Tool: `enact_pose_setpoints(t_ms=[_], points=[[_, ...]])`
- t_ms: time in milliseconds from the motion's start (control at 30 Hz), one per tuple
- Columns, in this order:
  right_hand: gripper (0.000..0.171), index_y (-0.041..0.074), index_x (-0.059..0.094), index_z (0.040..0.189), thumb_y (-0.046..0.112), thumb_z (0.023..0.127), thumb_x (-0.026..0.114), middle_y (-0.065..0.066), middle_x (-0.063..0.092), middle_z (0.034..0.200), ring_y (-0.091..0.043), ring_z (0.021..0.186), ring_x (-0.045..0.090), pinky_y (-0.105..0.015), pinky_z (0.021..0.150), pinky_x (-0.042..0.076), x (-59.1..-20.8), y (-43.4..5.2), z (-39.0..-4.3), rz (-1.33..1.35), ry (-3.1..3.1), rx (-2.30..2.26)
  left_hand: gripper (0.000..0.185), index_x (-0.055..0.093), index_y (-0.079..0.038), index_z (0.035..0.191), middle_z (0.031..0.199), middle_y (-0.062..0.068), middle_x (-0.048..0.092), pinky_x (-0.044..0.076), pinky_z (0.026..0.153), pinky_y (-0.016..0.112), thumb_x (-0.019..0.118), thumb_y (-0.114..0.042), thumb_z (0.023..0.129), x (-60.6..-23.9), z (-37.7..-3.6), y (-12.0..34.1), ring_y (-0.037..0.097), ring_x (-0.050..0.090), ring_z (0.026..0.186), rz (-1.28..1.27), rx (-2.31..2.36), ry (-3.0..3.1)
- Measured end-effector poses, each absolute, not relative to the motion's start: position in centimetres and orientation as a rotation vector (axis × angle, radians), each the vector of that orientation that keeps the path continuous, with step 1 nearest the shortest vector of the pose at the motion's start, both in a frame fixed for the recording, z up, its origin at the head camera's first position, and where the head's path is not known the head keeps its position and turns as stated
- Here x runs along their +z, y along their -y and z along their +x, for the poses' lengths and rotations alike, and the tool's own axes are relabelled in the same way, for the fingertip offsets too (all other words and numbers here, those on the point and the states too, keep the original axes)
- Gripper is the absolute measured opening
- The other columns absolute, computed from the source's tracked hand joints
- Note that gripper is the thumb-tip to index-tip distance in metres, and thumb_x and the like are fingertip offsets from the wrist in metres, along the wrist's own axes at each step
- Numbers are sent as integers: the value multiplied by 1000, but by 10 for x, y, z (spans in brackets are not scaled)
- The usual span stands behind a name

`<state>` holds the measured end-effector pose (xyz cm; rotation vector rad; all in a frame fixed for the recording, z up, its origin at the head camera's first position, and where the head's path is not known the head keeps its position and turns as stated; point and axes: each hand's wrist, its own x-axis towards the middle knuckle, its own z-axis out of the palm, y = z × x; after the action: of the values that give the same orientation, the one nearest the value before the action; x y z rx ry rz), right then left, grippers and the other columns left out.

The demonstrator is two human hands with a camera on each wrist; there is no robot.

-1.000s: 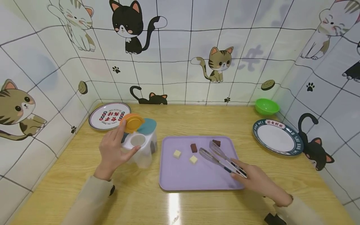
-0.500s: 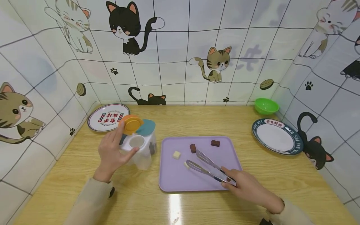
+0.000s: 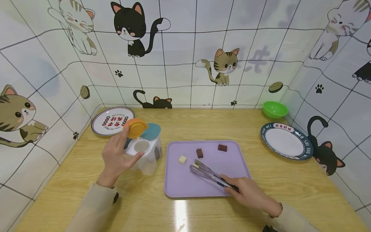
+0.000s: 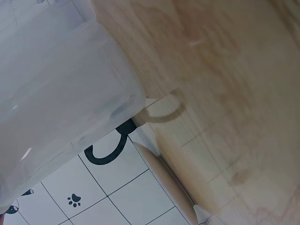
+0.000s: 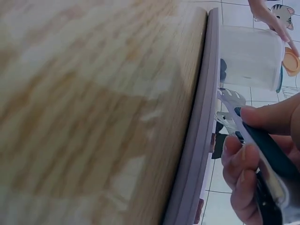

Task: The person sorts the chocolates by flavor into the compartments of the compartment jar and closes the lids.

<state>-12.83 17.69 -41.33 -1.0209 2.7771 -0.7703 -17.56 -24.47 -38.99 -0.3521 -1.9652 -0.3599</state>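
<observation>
My right hand (image 3: pixel 247 192) grips metal tongs (image 3: pixel 213 177) with dark handle grips. Their tips lie low over the purple tray (image 3: pixel 181 188), around one cream-coloured cube (image 3: pixel 195 165) that they partly cover. Another cream cube (image 3: pixel 182 159) and two dark brown blocks (image 3: pixel 199 153) lie farther off on the tray. My left hand (image 3: pixel 117 156) rests against a translucent container (image 3: pixel 147 164), thumb spread across its front. Its straight fingers touch the raised orange lid (image 3: pixel 137 129), and the round opening below is uncovered. The right wrist view shows fingers and thumb curled round the tongs (image 5: pixel 262 150).
Behind the container, a white plate with red lettering (image 3: pixel 112 120) lies at the back left. A dark-rimmed plate (image 3: pixel 285 141) and a green bowl (image 3: pixel 275 110) stand at the right. Cat-patterned walls (image 3: pixel 185 74) close off the wooden table (image 3: pixel 139 206) on three sides.
My right hand has moved the tongs leftward to one cream cube, and their arms have come closer together. My left hand stays at the container and orange lid.
</observation>
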Motion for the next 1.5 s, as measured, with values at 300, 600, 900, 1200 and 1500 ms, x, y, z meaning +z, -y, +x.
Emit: enact_pose_setpoints(t_ms=[300,600,900,1200,1500], points=[[39,5,55,121,19,85,58,16,38,54,9,44,22,-11,39,27,-418,-175,-128,-1045,-2861,-830,86,48,-9,128,99,13,65,44,62,40,41,-73,70,-390,-174,244,31,59,78,-344,-368,1963],[40,3,55,120,16,83,61,15,41,55,9,44,24,-10,38,25,-408,-170,-140,-1081,-2996,-893,86,48,-9,128,99,12,65,44,62,39,44,-73,69,-388,-176,242,30,59,77,-349,-377,1964],[42,3,57,118,21,81,63,15,31,50,6,43,21,-12,38,22,-416,-172,-147,-989,-3045,-634,87,47,-9,128,99,12,65,44,62,38,45,-72,69,-390,-175,243,30,59,78,-351,-383,1977],[37,2,60,114,16,80,63,15,30,48,6,42,19,-12,37,20,-419,-165,-153,-1054,-3042,-664,87,47,-10,128,98,12,66,43,63,39,45,-73,69,-390,-174,242,30,59,78,-344,-389,1977],[38,3,56,118,16,83,60,16,38,52,7,44,22,-11,39,24,-411,-164,-149,-1059,-2983,-781,87,47,-10,129,98,12,65,43,62,39,43,-73,69,-389,-174,243,30,58,78,-334,-389,1989]])
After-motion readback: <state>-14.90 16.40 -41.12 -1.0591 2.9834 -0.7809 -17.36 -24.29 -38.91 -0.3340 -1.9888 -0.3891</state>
